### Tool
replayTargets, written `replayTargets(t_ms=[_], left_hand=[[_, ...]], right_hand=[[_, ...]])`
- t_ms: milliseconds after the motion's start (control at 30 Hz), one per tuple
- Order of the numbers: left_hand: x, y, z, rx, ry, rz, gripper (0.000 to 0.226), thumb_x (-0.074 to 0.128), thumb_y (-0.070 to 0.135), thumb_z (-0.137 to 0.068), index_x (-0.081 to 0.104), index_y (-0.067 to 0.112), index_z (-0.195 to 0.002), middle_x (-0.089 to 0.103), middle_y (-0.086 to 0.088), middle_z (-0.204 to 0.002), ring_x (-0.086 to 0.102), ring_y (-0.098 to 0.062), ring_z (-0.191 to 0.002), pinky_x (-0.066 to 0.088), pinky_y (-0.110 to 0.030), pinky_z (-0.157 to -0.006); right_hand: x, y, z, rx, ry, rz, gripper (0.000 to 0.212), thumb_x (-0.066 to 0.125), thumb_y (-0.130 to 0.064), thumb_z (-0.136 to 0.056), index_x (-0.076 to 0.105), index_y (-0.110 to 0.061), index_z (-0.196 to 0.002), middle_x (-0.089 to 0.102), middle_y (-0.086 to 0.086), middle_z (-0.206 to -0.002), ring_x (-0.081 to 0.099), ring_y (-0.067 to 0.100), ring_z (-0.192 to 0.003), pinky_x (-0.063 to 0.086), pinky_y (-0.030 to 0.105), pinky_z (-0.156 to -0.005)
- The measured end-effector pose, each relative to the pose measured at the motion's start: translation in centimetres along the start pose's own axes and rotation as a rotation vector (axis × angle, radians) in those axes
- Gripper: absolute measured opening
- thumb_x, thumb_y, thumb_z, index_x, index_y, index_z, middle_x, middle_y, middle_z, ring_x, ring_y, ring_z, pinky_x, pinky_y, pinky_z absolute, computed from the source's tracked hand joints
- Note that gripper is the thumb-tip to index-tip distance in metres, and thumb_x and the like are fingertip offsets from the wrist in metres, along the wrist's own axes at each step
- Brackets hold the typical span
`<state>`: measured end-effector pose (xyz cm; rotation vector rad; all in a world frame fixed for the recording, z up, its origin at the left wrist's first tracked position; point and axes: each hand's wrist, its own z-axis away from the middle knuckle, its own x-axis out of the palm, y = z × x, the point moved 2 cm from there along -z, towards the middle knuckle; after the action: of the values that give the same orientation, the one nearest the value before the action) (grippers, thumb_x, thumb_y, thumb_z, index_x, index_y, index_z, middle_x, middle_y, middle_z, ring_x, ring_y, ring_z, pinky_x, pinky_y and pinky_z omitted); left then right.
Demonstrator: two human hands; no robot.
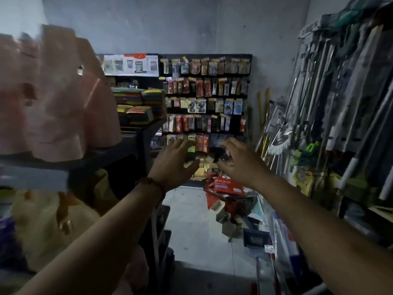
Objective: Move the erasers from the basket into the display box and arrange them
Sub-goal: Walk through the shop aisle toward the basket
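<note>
- I am in a dim shop aisle with a grey wall behind; a black pegboard (205, 92) at the far end is hung with rows of small packets.
- On my left a dark shelf (136, 133) carries stacks of coloured cloths (138, 101), and blurred pink goods (53, 92) sit close to my head.
- On my right, long poles (331, 107) lean in a crowded rack.
- Red boxes (228, 186) lie heaped on the pale floor (191, 220) below the pegboard, with a dark slatted container (254, 239) nearer to me.
- My left hand (175, 161), a beaded bracelet (152, 182) at its wrist, reaches forward with its fingers straight and slightly spread, holding nothing.
- My right hand (238, 161) reaches beside it, fingers bent over forward; I cannot tell whether they pinch anything.
- The two hands are near each other but apart, in front of the lowest packets.
- In this light I cannot tell where the erasers are.
</note>
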<state>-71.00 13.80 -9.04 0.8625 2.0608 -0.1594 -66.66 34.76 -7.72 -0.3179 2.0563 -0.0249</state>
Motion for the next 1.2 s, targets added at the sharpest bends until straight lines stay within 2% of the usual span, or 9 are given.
replayTargets(t_ms=[133,233,467,533,700,800,967,1100,1200], left_hand=[[6.3,-3.0,-7.6,-0.02,0.001,0.015,0.047,0.063,0.042,-0.095,0.054,0.02,-0.136,0.057,-0.002,-0.127,0.052,-0.02,-0.114,0.051,-0.042,-0.094],[11.1,-5.7,-12.8,-0.061,-0.006,0.041,0.043,0.062,0.038,-0.096,0.053,0.02,-0.135,0.057,-0.002,-0.13,0.053,-0.02,-0.114,0.05,-0.036,-0.094],[23.7,-15.5,-24.8,-0.138,0.008,0.145,0.037,0.063,0.033,-0.096,0.054,0.022,-0.13,0.06,-0.001,-0.124,0.057,-0.018,-0.109,0.055,-0.038,-0.09],[27.6,-18.9,-29.1,-0.149,-0.011,0.163,0.033,0.064,0.03,-0.096,0.056,0.021,-0.126,0.061,0.0,-0.12,0.058,-0.015,-0.104,0.055,-0.033,-0.085],[34.9,-26.2,-40.5,-0.131,-0.016,0.199,0.034,0.054,0.043,-0.091,0.059,0.021,-0.117,0.066,0.001,-0.104,0.065,-0.016,-0.094,0.059,-0.038,-0.077],[38.5,-29.5,-46.4,-0.171,-0.041,0.22,0.025,0.06,0.035,-0.094,0.055,0.026,-0.117,0.064,0.004,-0.105,0.063,-0.015,-0.095,0.06,-0.04,-0.08],[46.2,-36.6,-55.1,-0.267,-0.056,0.229,0.029,0.062,0.037,-0.094,0.056,0.025,-0.12,0.062,0.004,-0.112,0.062,-0.013,-0.097,0.06,-0.037,-0.082],[51.2,-44.0,-60.6,-0.344,-0.026,0.178,0.026,0.064,0.033,-0.095,0.056,0.024,-0.118,0.061,0.002,-0.117,0.06,-0.011,-0.098,0.055,-0.028,-0.08],[52.8,-50.1,-63.9,-0.453,0.005,0.1,0.028,0.063,0.034,-0.096,0.057,0.023,-0.121,0.062,0.001,-0.116,0.061,-0.012,-0.098,0.054,-0.026,-0.077]], right_hand=[[3.3,6.2,-8.4,-0.026,-0.011,-0.066,0.053,0.062,-0.043,-0.092,0.047,-0.024,-0.138,0.052,0.002,-0.132,0.054,0.024,-0.115,0.05,0.042,-0.094],[6.9,10.5,-14.4,-0.006,-0.029,-0.127,0.051,0.06,-0.046,-0.091,0.047,-0.025,-0.137,0.054,0.0,-0.129,0.056,0.022,-0.11,0.052,0.043,-0.091],[18.0,18.7,-28.0,0.011,-0.054,-0.189,0.048,0.062,-0.041,-0.094,0.048,-0.026,-0.137,0.051,-0.002,-0.138,0.055,0.019,-0.111,0.05,0.038,-0.094],[21.0,21.1,-32.5,0.024,-0.062,-0.199,0.048,0.063,-0.041,-0.094,0.048,-0.026,-0.137,0.052,-0.002,-0.136,0.057,0.02,-0.11,0.05,0.039,-0.094],[26.3,26.6,-44.7,0.067,-0.097,-0.193,0.046,0.062,-0.043,-0.092,0.051,-0.025,-0.133,0.054,-0.001,-0.126,0.056,0.021,-0.107,0.051,0.043,-0.092],[29.7,29.7,-50.9,0.089,-0.097,-0.226,0.045,0.06,-0.043,-0.093,0.05,-0.026,-0.133,0.053,-0.002,-0.125,0.056,0.019,-0.101,0.052,0.043,-0.089],[38.2,34.5,-62.0,0.049,-0.146,-0.293,0.044,0.061,-0.039,-0.094,0.049,-0.028,-0.135,0.051,-0.003,-0.131,0.056,0.017,-0.103,0.045,0.031,-0.082],[45.3,37.3,-72.1,-0.048,-0.194,-0.302,0.048,0.062,-0.04,-0.094,0.048,-0.027,-0.138,0.049,-0.001,-0.138,0.053,0.022,-0.12,0.048,0.038,-0.096],[49.8,37.4,-80.2,-0.125,-0.241,-0.333,0.045,0.061,-0.036,-0.096,0.049,-0.021,-0.137,0.051,0.002,-0.132,0.053,0.022,-0.116,0.047,0.033,-0.091]])
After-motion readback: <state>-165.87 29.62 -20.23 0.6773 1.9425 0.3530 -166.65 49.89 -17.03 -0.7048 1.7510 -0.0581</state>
